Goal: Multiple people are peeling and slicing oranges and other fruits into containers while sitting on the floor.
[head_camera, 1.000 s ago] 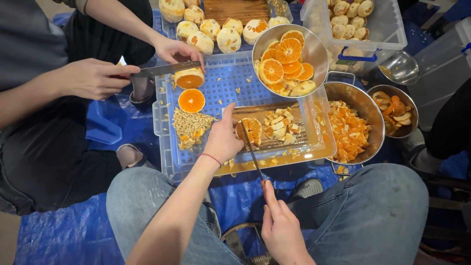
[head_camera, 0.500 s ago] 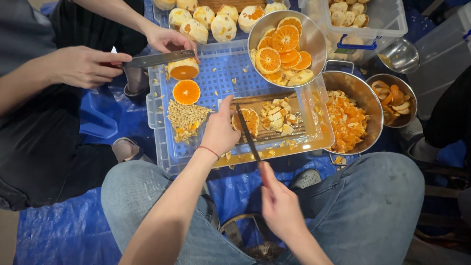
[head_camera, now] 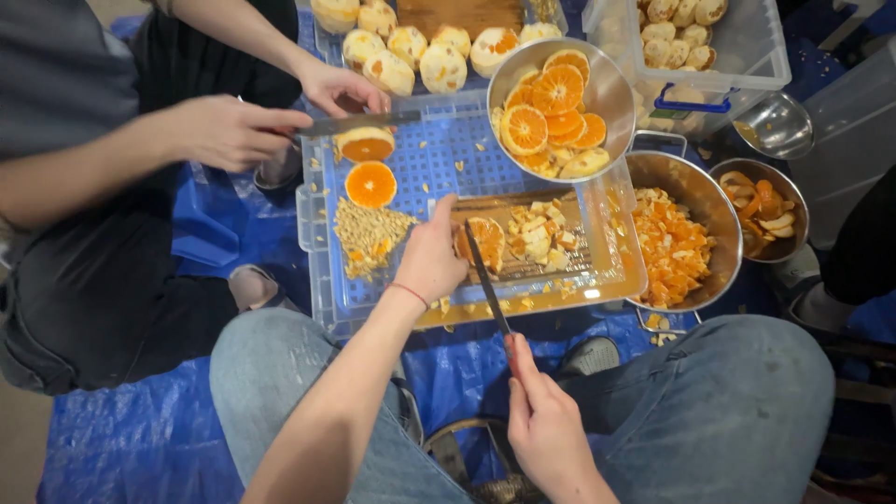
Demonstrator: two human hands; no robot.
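Note:
My left hand (head_camera: 431,254) presses on a half orange (head_camera: 483,241) lying on a small wooden board (head_camera: 551,201) inside a shallow clear tray (head_camera: 611,271). In my right hand (head_camera: 541,420) is a thin dark knife (head_camera: 485,275), its blade laid across the orange half. Chopped pale pieces (head_camera: 539,231) lie beside the orange on the board. Opposite me, another person's hands (head_camera: 233,131) slice an orange (head_camera: 366,144) with a large knife (head_camera: 350,122); a cut half (head_camera: 371,184) lies face up near it.
A steel bowl of orange halves (head_camera: 558,103) rests on the blue crate (head_camera: 439,168). A steel pot of chopped orange (head_camera: 674,241) and a bowl of peel (head_camera: 763,207) stand right. Peeled oranges (head_camera: 411,51) fill a tray behind. A pile of seeds (head_camera: 366,233) lies left.
My right hand has drawn back toward me with the knife, its blade now across the orange half. The other person's knife stays on their orange. The view has shifted slightly.

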